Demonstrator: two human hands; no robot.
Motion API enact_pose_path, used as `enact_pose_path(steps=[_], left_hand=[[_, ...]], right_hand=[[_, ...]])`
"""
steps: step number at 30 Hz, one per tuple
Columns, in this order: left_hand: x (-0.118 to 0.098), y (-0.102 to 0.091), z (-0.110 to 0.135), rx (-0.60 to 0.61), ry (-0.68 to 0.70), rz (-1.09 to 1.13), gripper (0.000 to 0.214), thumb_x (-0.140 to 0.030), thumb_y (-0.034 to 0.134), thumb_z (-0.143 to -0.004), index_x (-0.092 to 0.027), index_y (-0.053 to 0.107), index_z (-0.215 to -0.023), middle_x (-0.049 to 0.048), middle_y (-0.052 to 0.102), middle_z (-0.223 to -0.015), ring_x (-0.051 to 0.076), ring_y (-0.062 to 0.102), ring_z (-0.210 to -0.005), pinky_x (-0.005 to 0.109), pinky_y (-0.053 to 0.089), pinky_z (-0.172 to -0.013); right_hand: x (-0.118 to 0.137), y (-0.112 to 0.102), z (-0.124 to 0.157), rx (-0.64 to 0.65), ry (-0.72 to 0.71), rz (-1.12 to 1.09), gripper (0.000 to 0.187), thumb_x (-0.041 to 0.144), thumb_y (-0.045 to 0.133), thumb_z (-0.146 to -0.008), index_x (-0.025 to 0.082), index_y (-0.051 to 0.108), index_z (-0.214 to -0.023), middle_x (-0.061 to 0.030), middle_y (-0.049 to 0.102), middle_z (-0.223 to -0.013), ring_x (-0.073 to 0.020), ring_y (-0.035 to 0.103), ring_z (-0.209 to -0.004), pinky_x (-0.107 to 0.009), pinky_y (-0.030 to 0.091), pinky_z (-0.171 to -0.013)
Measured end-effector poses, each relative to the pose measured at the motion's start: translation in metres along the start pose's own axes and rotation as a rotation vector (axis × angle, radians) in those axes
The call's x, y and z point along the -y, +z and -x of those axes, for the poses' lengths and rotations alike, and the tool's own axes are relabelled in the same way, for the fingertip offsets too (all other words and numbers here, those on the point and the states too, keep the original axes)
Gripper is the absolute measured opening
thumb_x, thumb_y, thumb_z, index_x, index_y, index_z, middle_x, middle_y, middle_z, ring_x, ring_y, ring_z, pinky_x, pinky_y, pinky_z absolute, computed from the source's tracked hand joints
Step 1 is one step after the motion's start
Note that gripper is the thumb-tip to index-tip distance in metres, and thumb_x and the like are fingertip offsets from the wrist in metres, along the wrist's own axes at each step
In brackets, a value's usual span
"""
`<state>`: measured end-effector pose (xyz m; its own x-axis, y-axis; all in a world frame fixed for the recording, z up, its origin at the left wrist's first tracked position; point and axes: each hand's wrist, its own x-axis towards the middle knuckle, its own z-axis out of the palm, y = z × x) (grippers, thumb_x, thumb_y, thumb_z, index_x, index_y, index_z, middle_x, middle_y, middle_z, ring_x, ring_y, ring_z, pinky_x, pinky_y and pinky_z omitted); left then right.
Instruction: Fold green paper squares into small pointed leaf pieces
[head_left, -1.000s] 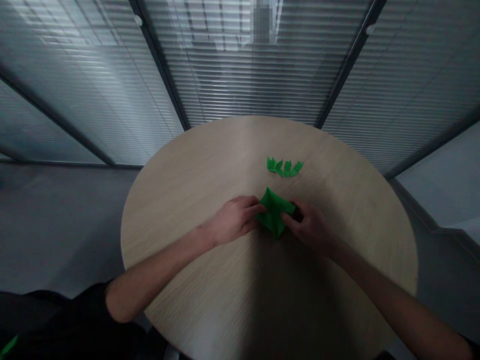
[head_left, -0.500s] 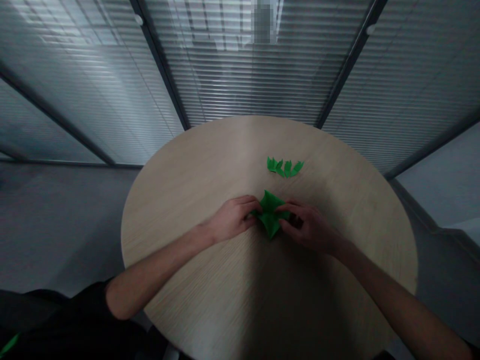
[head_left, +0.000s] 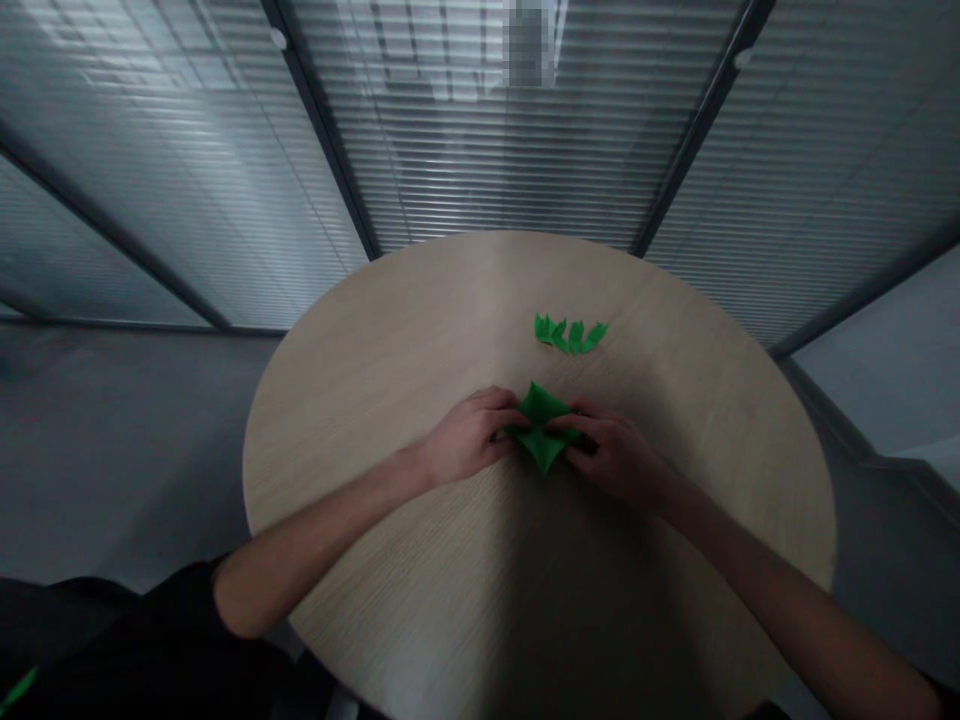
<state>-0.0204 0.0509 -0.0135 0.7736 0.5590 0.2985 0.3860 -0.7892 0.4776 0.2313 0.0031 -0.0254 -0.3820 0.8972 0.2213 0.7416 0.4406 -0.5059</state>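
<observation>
A green sheet of paper point(head_left: 541, 428), partly folded into a pointed shape, lies on the round wooden table point(head_left: 420, 560) between both hands. My left hand point(head_left: 466, 437) pinches its left edge with curled fingers. My right hand point(head_left: 611, 456) presses and grips its right side, the fingers closed over the paper. Only the middle and the upper and lower points of the paper show between the hands.
Several small folded green paper pieces point(head_left: 568, 334) lie in a row farther back on the table. Glass walls with horizontal blinds point(head_left: 480, 150) stand behind the table. Grey floor surrounds it on both sides.
The right hand has moved left over the paper, folding its right side inward. The visible green shape has become narrower. The left hand has stayed nearly in place.
</observation>
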Motion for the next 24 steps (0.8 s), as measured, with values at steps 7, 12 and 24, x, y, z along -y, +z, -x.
enact_pose_path(steps=[7, 12, 24], left_hand=[[-0.004, 0.004, 0.001, -0.079, -0.065, 0.12, 0.02, -0.012, 0.06, -0.091, -0.014, 0.073, -0.106, 0.0108, 0.072, -0.107, 0.021, 0.07, -0.093, 0.034, 0.058, -0.083], [-0.013, 0.001, 0.001, -0.143, -0.085, 0.213, 0.016, -0.017, 0.061, -0.094, -0.015, 0.071, -0.106, 0.0089, 0.073, -0.103, 0.018, 0.07, -0.086, 0.03, 0.057, -0.077], [-0.028, 0.013, -0.006, -0.291, -0.435, 0.882, 0.039, -0.027, 0.081, -0.08, -0.016, 0.06, -0.112, -0.0021, 0.067, -0.079, 0.008, 0.06, -0.057, 0.018, 0.046, -0.053]], right_hand=[[0.004, 0.001, 0.0, -0.091, -0.025, -0.111, 0.027, 0.011, 0.062, -0.083, 0.022, 0.078, -0.103, -0.0088, 0.074, -0.113, -0.0208, 0.075, -0.089, -0.035, 0.06, -0.083], [0.016, 0.0, 0.0, -0.156, -0.024, -0.306, 0.013, 0.019, 0.066, -0.089, 0.021, 0.071, -0.101, -0.0044, 0.073, -0.093, -0.0157, 0.07, -0.071, -0.028, 0.058, -0.068], [0.026, 0.004, -0.005, -0.215, 0.315, -0.821, 0.03, 0.044, 0.082, -0.08, 0.02, 0.069, -0.091, 0.0007, 0.068, -0.067, -0.0141, 0.064, -0.053, -0.026, 0.054, -0.05]])
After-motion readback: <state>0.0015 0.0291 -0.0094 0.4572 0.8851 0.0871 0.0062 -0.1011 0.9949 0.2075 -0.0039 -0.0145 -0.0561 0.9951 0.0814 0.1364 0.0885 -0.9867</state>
